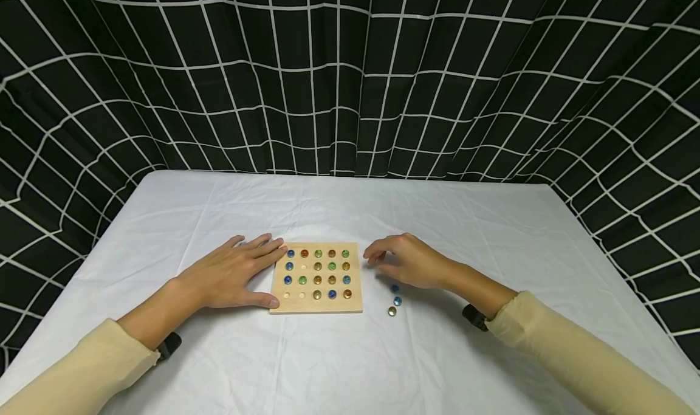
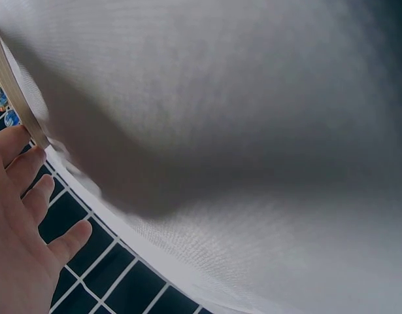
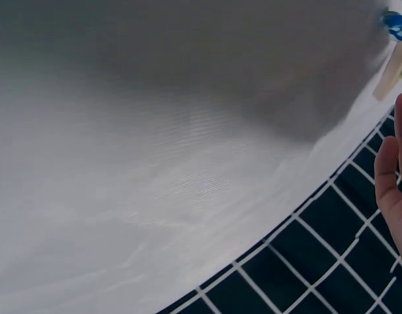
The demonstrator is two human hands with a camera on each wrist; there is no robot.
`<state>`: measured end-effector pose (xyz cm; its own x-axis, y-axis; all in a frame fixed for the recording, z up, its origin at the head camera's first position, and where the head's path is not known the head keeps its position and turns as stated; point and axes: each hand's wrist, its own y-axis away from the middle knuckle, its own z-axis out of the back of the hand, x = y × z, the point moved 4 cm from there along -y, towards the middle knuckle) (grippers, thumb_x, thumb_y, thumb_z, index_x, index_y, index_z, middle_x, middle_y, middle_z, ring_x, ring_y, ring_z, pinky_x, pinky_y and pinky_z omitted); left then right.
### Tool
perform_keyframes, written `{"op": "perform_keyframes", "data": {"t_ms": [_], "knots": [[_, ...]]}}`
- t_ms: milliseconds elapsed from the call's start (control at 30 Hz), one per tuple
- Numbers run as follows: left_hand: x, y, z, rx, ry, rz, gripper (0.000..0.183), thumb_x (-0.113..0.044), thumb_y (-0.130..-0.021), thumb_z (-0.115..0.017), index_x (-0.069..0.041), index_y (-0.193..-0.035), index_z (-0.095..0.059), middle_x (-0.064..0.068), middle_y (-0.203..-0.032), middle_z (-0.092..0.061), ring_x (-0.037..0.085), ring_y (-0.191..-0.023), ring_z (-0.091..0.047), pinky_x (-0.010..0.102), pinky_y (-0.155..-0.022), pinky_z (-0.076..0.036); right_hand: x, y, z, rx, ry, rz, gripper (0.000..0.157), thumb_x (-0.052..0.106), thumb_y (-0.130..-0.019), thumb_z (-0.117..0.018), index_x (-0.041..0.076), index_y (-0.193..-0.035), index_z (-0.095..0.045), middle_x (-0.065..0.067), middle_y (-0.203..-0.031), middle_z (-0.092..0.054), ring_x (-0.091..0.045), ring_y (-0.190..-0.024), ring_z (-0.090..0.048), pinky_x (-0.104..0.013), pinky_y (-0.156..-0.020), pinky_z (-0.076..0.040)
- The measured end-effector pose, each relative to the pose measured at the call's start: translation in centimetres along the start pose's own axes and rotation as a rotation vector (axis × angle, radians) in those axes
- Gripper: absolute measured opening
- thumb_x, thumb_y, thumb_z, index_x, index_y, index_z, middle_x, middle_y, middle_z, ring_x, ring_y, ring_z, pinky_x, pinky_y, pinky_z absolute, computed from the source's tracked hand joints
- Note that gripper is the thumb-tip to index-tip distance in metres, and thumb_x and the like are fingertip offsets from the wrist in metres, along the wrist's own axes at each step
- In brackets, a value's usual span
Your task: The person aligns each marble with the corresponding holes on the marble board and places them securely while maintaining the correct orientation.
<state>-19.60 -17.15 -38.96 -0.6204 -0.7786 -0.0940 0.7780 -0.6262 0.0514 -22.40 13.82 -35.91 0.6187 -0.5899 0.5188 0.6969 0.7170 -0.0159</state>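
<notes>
A light wooden board [image 1: 322, 308] with rows of round hollows lies on the white cloth, most hollows filled with coloured glass marbles. Three hollows are bare: one in the second row and two at the near left. My left hand [image 1: 235, 275] lies flat with fingers spread, its fingertips at the board's left edge and its thumb at the near left corner. Just right of the board, my right hand [image 1: 404, 260] hovers with fingers loosely bent and a gap between fingers and thumb. No marble shows in it. Below it lie three loose marbles, including a light blue marble [image 1: 397, 301] and a brownish marble [image 1: 392, 311].
The white cloth [image 1: 437, 220] covers the whole table, with shallow creases. A black curtain with a white grid [image 1: 328, 87] hangs behind the table and along both sides. Each wrist wears a dark strapped device, such as the left wrist's device [image 1: 168, 346].
</notes>
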Motion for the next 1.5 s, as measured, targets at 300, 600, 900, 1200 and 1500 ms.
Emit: {"op": "perform_keyframes", "data": {"t_ms": [300,600,900,1200,1500], "knots": [[0.0,0.0,0.0,-0.006,0.001,-0.004,0.105,-0.088,-0.079,-0.043,-0.017,-0.156,-0.035,0.003,-0.161,-0.032,0.030,-0.147,-0.029,0.063,-0.113,-0.026,-1.1,2.0,-0.2,0.044,-0.065,-0.002,0.027,-0.002,-0.087,-0.072,0.010,-0.112,-0.072,0.006,-0.100,-0.073,-0.010,-0.096,-0.067,-0.034,-0.089,-0.055],[0.0,0.1,0.0,-0.015,0.013,-0.004,0.105,-0.087,-0.079,-0.045,-0.017,-0.156,-0.036,0.003,-0.160,-0.033,0.029,-0.147,-0.029,0.062,-0.113,-0.026,-1.7,3.2,-0.4,0.095,-0.138,-0.023,0.032,-0.010,-0.088,-0.066,0.009,-0.113,-0.072,0.006,-0.101,-0.073,-0.012,-0.097,-0.067,-0.032,-0.089,-0.055],[0.0,0.2,0.1,-0.016,0.018,0.001,0.105,-0.087,-0.079,-0.044,-0.017,-0.156,-0.035,0.003,-0.160,-0.033,0.030,-0.147,-0.029,0.062,-0.113,-0.026,-2.0,4.0,-0.6,0.106,-0.155,-0.028,0.031,-0.007,-0.087,-0.069,0.010,-0.113,-0.072,0.008,-0.101,-0.072,-0.009,-0.097,-0.066,-0.033,-0.090,-0.054],[0.1,0.1,0.0,-0.013,0.015,0.000,0.105,-0.088,-0.079,-0.044,-0.017,-0.156,-0.035,0.003,-0.161,-0.033,0.030,-0.147,-0.029,0.062,-0.113,-0.026,-2.2,4.1,-1.0,0.078,-0.117,-0.030,0.029,-0.002,-0.087,-0.072,0.013,-0.112,-0.072,0.010,-0.101,-0.071,-0.007,-0.096,-0.065,-0.032,-0.088,-0.055],[0.0,0.1,0.0,-0.006,0.023,0.005,0.105,-0.087,-0.079,-0.045,-0.017,-0.156,-0.035,0.003,-0.161,-0.032,0.029,-0.148,-0.029,0.062,-0.113,-0.026,-2.0,3.5,-0.9,0.046,-0.078,-0.030,0.027,0.000,-0.087,-0.073,0.012,-0.111,-0.072,0.010,-0.100,-0.072,-0.007,-0.096,-0.065,-0.033,-0.089,-0.054]]}}
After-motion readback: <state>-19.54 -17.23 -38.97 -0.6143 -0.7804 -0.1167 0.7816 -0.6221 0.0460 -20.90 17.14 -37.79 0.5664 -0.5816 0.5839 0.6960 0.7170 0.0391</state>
